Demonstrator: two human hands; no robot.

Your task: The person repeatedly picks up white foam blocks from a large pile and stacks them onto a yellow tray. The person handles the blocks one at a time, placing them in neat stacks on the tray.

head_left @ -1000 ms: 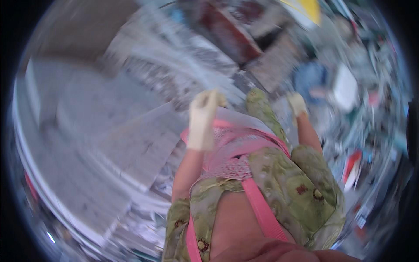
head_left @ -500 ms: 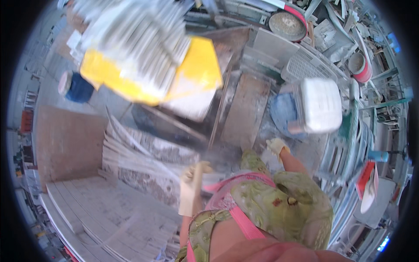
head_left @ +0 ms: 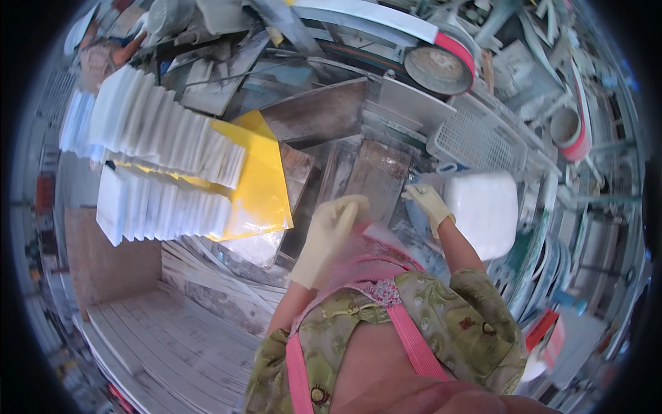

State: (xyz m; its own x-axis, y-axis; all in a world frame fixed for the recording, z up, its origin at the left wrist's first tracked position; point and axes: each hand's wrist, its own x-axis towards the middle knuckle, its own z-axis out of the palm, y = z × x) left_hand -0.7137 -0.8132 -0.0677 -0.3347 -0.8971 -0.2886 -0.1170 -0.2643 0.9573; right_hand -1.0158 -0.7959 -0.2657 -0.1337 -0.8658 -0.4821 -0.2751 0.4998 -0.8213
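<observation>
My left hand [head_left: 327,238] wears a pale rubber glove and hangs in front of my pink apron with its fingers loosely curled, holding nothing I can see. My right hand [head_left: 427,203], also gloved, reaches toward the lower left corner of a white plastic container [head_left: 486,210] and touches or nearly touches it; whether it grips anything I cannot tell. Ahead of both hands lies a worn brown board [head_left: 376,176] on a cluttered work surface.
Two rows of stacked white tiles [head_left: 155,169] rest on a yellow sheet [head_left: 258,190] at the left. A white mesh basket [head_left: 472,138], a round grinding wheel [head_left: 438,69] with a red-edged guard, and flat white slabs [head_left: 165,345] at lower left surround me.
The view has swung upward from the slabs to the workbench. My right hand has moved toward the white container; my left hand stays in front of the apron.
</observation>
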